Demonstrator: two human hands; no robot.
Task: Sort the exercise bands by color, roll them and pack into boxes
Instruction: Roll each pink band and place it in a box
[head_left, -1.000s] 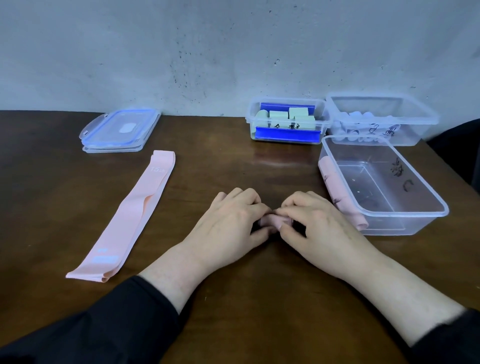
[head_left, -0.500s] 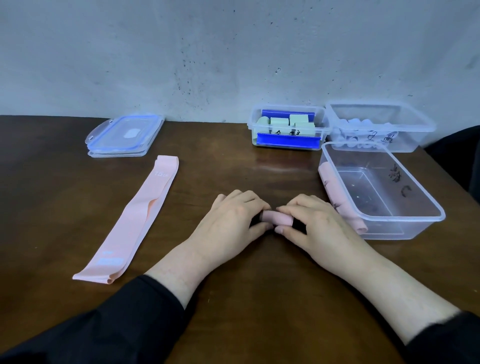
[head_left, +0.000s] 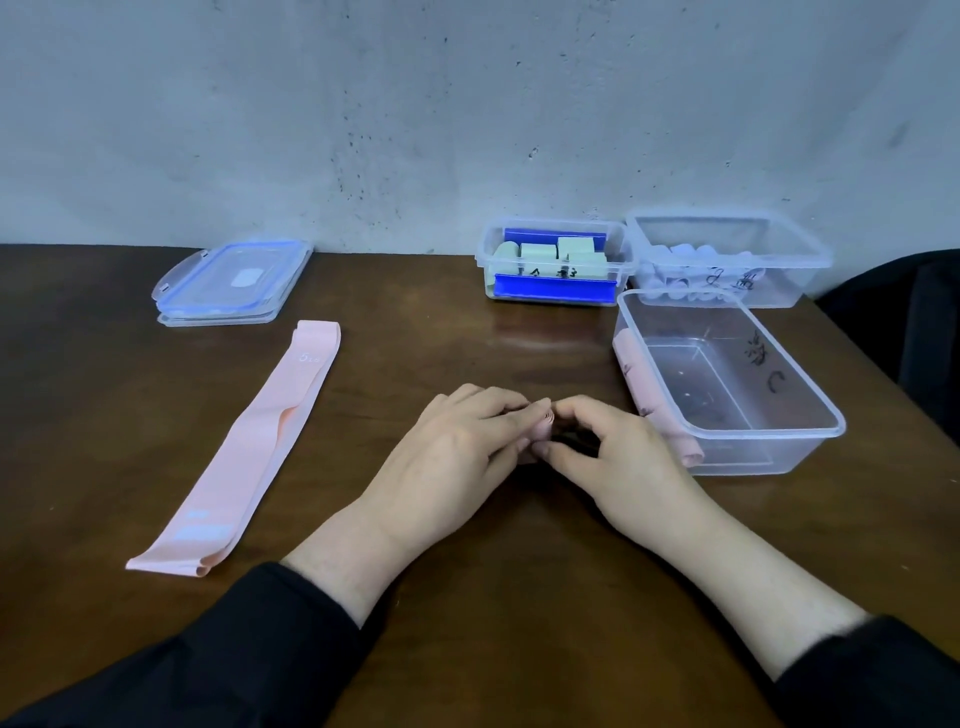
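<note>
At the middle of the table my left hand (head_left: 457, 452) and my right hand (head_left: 618, 457) meet on a small rolled pink band (head_left: 543, 426), which stands on end, its spiral end facing up. Fingers of both hands pinch it. A flat pink band (head_left: 249, 447) lies unrolled to the left. To the right stands a clear open box (head_left: 795, 410) with pink rolls (head_left: 639, 382) lined along its left inner wall. A smaller box (head_left: 556, 267) at the back holds green rolls. Beside it another clear box (head_left: 727, 260) holds pale rolls.
Stacked clear lids with blue rims (head_left: 234, 283) lie at the back left. A grey wall runs behind the brown table (head_left: 467, 597). A dark object (head_left: 914, 312) stands past the table's right edge.
The pink roll lay on its side between my fingers; now it stands turned on end, with my right fingers curled over it.
</note>
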